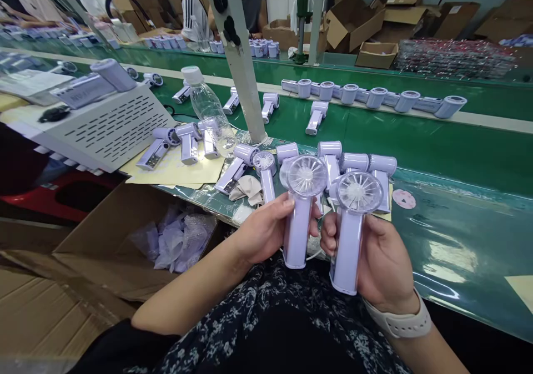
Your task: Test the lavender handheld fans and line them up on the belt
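Observation:
My left hand (266,227) is wrapped round the handle of a lavender handheld fan (298,232), its round clear grille tilted up toward me. A matching handheld fan (347,252) stands upright in my right hand (385,257), which has a pale watch band at the wrist. The two fans are side by side over my lap, close to the bench edge. Just behind them lie several more lavender fans (331,160) on the bench. A crumpled beige cloth (249,190) rests to the left of these, beside a fan (265,166) lying grille up.
A grey slotted metal box (112,121) and a clear plastic bottle (208,102) stand left. A slanted post (241,57) rises from the bench. Fans line the green conveyor (375,135). Below left, a cardboard box (104,241) holds plastic bags (179,246). People (194,10) work across.

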Action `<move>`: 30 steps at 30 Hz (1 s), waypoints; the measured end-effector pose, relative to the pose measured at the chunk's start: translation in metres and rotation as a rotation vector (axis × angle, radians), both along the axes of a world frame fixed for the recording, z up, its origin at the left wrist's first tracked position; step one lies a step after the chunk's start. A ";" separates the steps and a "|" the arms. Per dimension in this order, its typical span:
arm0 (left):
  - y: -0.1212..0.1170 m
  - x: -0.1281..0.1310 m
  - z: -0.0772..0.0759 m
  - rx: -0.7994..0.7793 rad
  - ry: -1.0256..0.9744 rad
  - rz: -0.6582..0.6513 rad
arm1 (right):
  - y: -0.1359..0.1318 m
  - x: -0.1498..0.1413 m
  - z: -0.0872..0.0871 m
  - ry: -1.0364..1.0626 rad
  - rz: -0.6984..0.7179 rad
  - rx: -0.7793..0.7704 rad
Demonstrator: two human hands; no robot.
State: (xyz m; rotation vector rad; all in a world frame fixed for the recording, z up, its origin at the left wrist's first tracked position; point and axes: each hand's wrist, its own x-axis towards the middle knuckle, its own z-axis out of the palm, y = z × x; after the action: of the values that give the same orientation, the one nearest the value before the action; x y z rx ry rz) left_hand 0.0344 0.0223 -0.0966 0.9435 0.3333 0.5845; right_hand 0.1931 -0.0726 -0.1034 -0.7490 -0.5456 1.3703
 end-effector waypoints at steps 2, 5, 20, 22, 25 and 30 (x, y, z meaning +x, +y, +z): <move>0.000 -0.001 0.001 -0.002 -0.014 -0.008 | 0.000 0.001 -0.001 0.020 -0.033 0.010; -0.001 -0.004 0.002 0.044 0.015 0.026 | -0.001 0.006 -0.003 0.051 -0.102 0.072; -0.001 -0.001 0.001 0.180 0.097 0.048 | 0.004 0.003 -0.005 0.018 -0.351 -0.101; -0.001 -0.002 0.001 0.182 0.103 0.054 | 0.005 0.003 -0.004 0.006 -0.343 -0.110; 0.000 -0.003 0.002 0.207 0.121 0.049 | 0.004 0.004 -0.006 -0.024 -0.308 -0.078; -0.004 -0.010 0.010 0.562 0.244 0.180 | -0.009 0.010 -0.009 -0.372 -0.349 0.180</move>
State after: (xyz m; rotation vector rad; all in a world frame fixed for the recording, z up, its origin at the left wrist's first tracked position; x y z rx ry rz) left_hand 0.0241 0.0186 -0.0863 1.5434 0.4887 0.7480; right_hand 0.2036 -0.0816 -0.1125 -0.9093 -0.7786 0.8502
